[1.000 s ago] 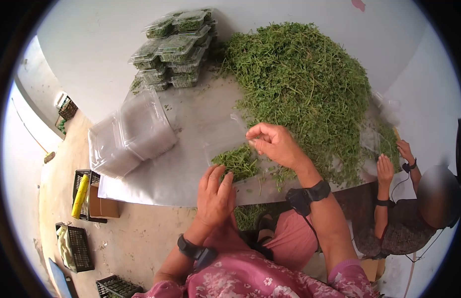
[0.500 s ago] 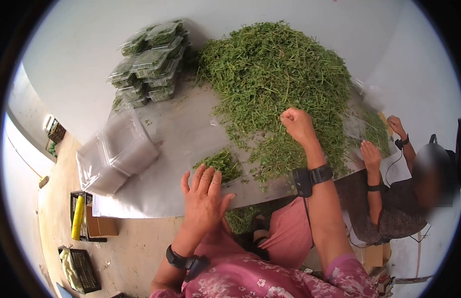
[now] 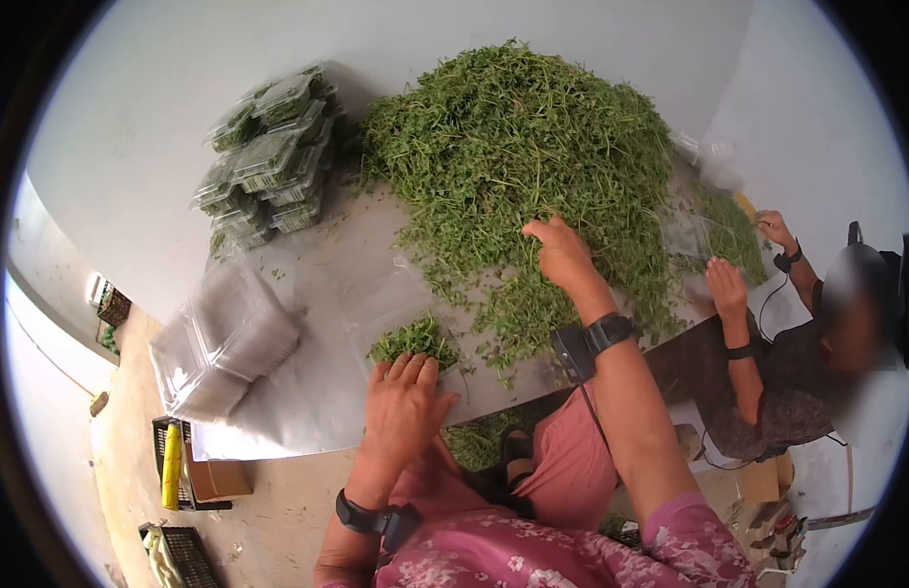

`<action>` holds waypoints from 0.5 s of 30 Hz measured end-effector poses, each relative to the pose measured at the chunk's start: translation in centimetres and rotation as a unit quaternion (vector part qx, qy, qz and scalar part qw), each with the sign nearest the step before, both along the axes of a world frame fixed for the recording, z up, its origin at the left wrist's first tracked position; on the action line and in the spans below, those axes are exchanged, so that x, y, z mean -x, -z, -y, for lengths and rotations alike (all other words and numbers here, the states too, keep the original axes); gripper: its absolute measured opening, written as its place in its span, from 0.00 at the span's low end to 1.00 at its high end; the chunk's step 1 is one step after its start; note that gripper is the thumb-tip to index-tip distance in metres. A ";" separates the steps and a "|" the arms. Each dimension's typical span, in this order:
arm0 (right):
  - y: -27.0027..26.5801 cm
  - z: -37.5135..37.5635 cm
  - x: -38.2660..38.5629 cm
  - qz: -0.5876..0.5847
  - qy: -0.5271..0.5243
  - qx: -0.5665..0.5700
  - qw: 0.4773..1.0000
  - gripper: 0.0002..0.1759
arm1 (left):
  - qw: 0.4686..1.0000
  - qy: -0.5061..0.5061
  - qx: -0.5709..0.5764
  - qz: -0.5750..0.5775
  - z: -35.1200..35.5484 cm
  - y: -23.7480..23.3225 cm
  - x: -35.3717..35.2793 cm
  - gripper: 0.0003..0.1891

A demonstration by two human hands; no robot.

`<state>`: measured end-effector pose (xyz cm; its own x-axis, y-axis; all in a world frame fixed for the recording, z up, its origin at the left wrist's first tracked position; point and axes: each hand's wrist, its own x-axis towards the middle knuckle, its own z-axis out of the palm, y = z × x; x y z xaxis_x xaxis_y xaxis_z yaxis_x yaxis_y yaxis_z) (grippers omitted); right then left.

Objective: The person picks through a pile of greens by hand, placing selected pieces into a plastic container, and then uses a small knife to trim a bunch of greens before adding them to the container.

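Herb clump (image 3: pixel 413 339), just beyond left grip (image 3: pixel 403 410)

No writing, label, number or sign can be read: the open clear box (image 3: pixel 371 304), stacked filled boxes (image 3: pixel 263 157), wrist bands (image 3: pixel 608 333) and floor crates (image 3: pixel 190 559) show none.

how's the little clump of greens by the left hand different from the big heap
The little clump of greens is only about a handful; the big heap of greens stands high and spreads across the far side of the table. The clump lies near the table's front edge, at the fingertips of the left hand, seemingly in a clear tray. The heap lies loose, with the right hand in its near edge. Both look like the same cut leafy sprigs.
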<state>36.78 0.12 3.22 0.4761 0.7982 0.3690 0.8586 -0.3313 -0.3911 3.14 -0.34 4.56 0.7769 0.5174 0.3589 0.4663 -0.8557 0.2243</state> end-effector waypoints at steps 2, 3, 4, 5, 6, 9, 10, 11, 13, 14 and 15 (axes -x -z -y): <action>1.4 -0.4 -0.8 -0.007 0.010 0.031 0.999 0.21 | 1.000 0.006 0.013 -0.007 0.0 -0.4 0.0 0.26; 1.0 -0.4 -0.7 -0.017 0.011 0.049 0.999 0.20 | 1.000 0.009 0.019 -0.009 0.0 -0.5 0.0 0.25; 0.5 -0.3 -0.7 -0.027 0.011 0.068 0.997 0.18 | 1.000 0.012 0.026 -0.010 0.0 -0.5 0.0 0.25; -0.2 -0.2 -0.9 -0.045 0.005 0.089 0.995 0.17 | 0.999 0.014 0.032 -0.012 0.1 -0.6 0.1 0.25; -0.8 -0.1 -0.7 -0.062 -0.001 0.110 0.992 0.15 | 1.000 0.013 0.020 -0.008 0.2 -0.4 0.2 0.24; -0.5 0.1 -1.3 -0.117 -0.048 0.040 0.991 0.09 | 1.000 0.011 -0.006 0.002 0.4 -0.1 0.4 0.23; -0.7 0.2 -1.3 -0.115 -0.060 0.018 0.991 0.08 | 1.000 0.012 -0.006 0.005 0.5 -0.2 0.4 0.23; -0.9 0.4 -1.3 -0.114 -0.073 -0.004 0.991 0.07 | 1.000 0.014 -0.007 0.008 0.6 -0.2 0.4 0.23; -2.3 0.8 -0.7 -0.144 -0.088 -0.011 0.986 0.07 | 1.000 0.015 -0.008 0.007 0.6 0.0 0.5 0.24; -3.0 0.8 -0.3 -0.177 -0.089 0.004 0.980 0.08 | 1.000 0.015 -0.008 0.006 0.6 0.0 0.5 0.25; -3.3 0.8 0.0 -0.209 -0.090 0.019 0.974 0.09 | 1.000 0.016 -0.009 0.007 0.6 0.1 0.6 0.25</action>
<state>36.83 -0.68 6.50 0.4290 0.8921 0.1420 0.6727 -0.2105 -0.7094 2.56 -0.94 4.47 0.7879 0.4861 0.3780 0.4360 -0.8739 0.2150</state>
